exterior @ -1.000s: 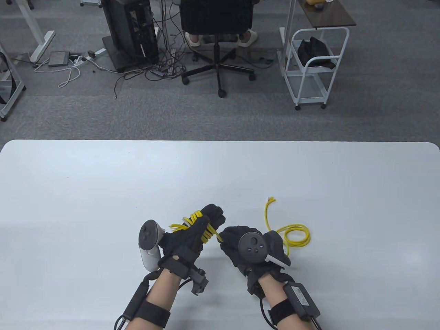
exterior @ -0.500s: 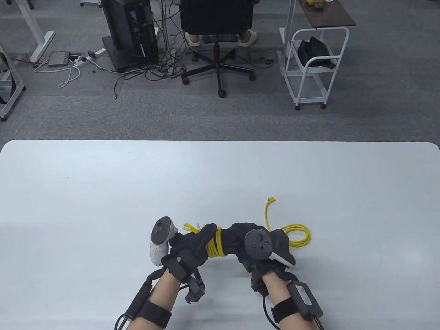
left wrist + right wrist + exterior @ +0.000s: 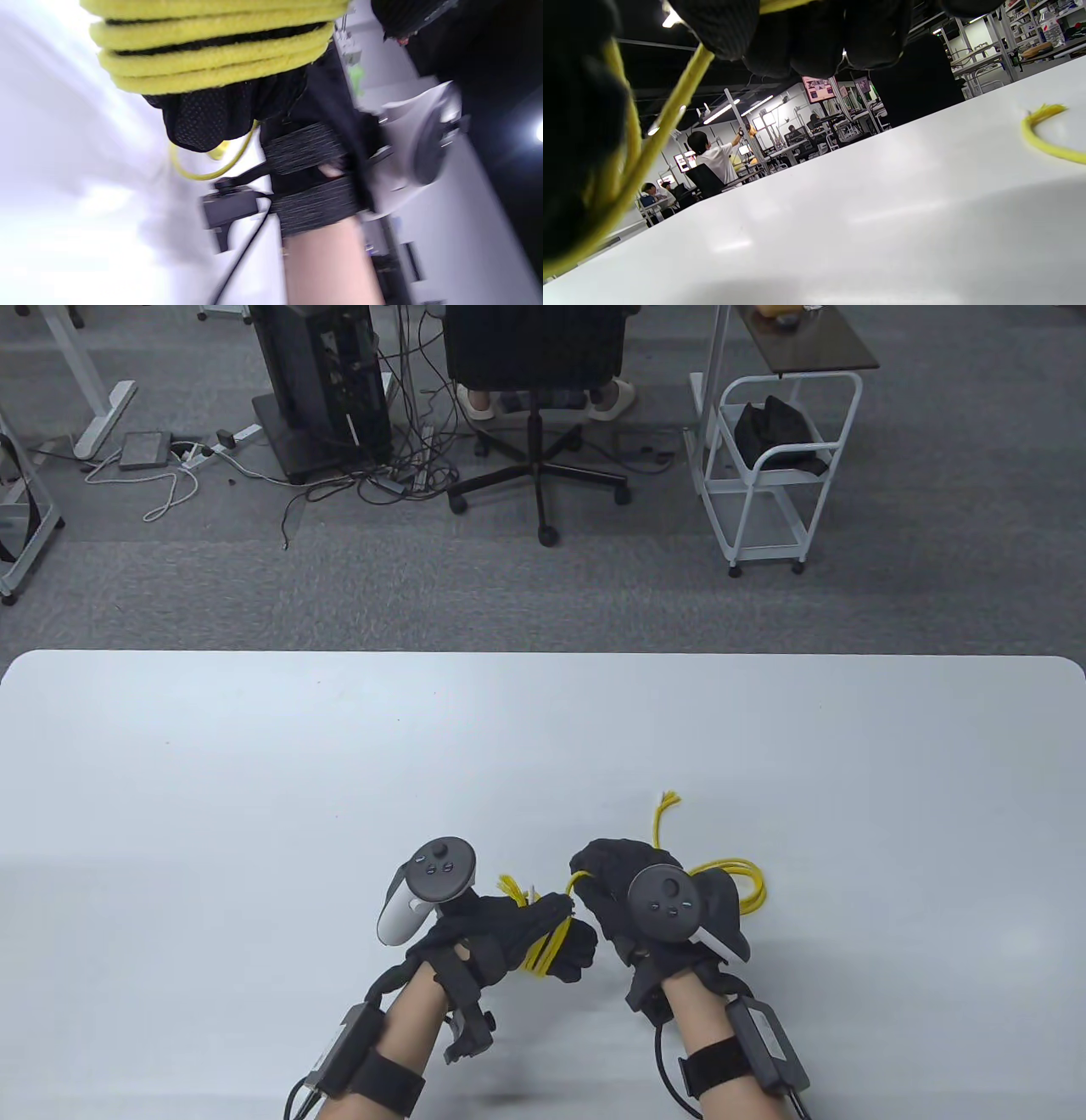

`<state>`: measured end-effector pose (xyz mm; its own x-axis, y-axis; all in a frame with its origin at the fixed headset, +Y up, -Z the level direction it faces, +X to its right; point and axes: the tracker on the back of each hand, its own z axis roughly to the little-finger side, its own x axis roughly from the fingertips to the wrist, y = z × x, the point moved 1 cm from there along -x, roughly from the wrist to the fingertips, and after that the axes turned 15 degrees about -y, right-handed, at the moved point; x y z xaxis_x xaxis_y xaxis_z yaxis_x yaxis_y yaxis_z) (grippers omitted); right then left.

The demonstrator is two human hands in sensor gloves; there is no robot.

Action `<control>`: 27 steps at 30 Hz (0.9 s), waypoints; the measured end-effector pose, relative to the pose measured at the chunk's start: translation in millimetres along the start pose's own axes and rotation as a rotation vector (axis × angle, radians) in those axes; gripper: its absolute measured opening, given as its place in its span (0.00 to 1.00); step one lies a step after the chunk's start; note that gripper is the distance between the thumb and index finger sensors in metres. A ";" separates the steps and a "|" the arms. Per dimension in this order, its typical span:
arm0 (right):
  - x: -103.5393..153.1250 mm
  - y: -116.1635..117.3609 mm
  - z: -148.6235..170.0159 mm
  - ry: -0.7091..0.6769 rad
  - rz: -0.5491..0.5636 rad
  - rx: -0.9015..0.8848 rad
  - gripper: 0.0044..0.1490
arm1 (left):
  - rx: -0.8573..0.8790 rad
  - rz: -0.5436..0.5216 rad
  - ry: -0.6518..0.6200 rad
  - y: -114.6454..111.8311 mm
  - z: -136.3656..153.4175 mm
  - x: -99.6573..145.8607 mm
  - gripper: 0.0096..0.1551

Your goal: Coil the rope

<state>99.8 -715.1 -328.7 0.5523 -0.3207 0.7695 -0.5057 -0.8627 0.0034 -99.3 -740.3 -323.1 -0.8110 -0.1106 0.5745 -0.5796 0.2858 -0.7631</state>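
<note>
The yellow rope [image 3: 547, 946] is wound in several turns around my left hand [image 3: 543, 937], which sits low at the table's front centre; the turns fill the top of the left wrist view [image 3: 212, 46]. A frayed end [image 3: 512, 887] sticks up behind that hand. My right hand [image 3: 607, 869] is just to the right and grips the running strand [image 3: 670, 110], which passes between its fingers. The slack lies in a loop [image 3: 747, 882] behind the right hand, with the other frayed end [image 3: 668, 798] pointing away.
The white table [image 3: 254, 780] stretches wide on all sides of the hands. Beyond its far edge stand an office chair [image 3: 534, 356], a computer tower [image 3: 322, 381] and a white cart [image 3: 780, 466] on the carpet.
My left hand has turned over and dropped toward me with the turns on it. My right hand has moved up and right, carrying the strand around the left hand.
</note>
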 end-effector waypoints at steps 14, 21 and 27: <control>-6.4 4.3 -29.2 -0.101 0.035 -0.055 0.26 | -0.006 -0.240 0.096 7.8 10.1 10.5 0.48; -6.0 3.2 -42.5 -0.153 0.083 0.007 0.26 | 0.042 -0.366 0.075 14.7 9.8 17.1 0.47; -7.1 10.0 -49.5 -0.208 0.028 0.057 0.26 | -0.075 -0.503 0.064 23.8 4.4 25.0 0.43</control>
<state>58.1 -702.1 -302.5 0.6667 -0.4135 0.6201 -0.4878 -0.8711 -0.0564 -133.7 -740.4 -328.1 -0.4251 -0.1947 0.8840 -0.8878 0.2801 -0.3653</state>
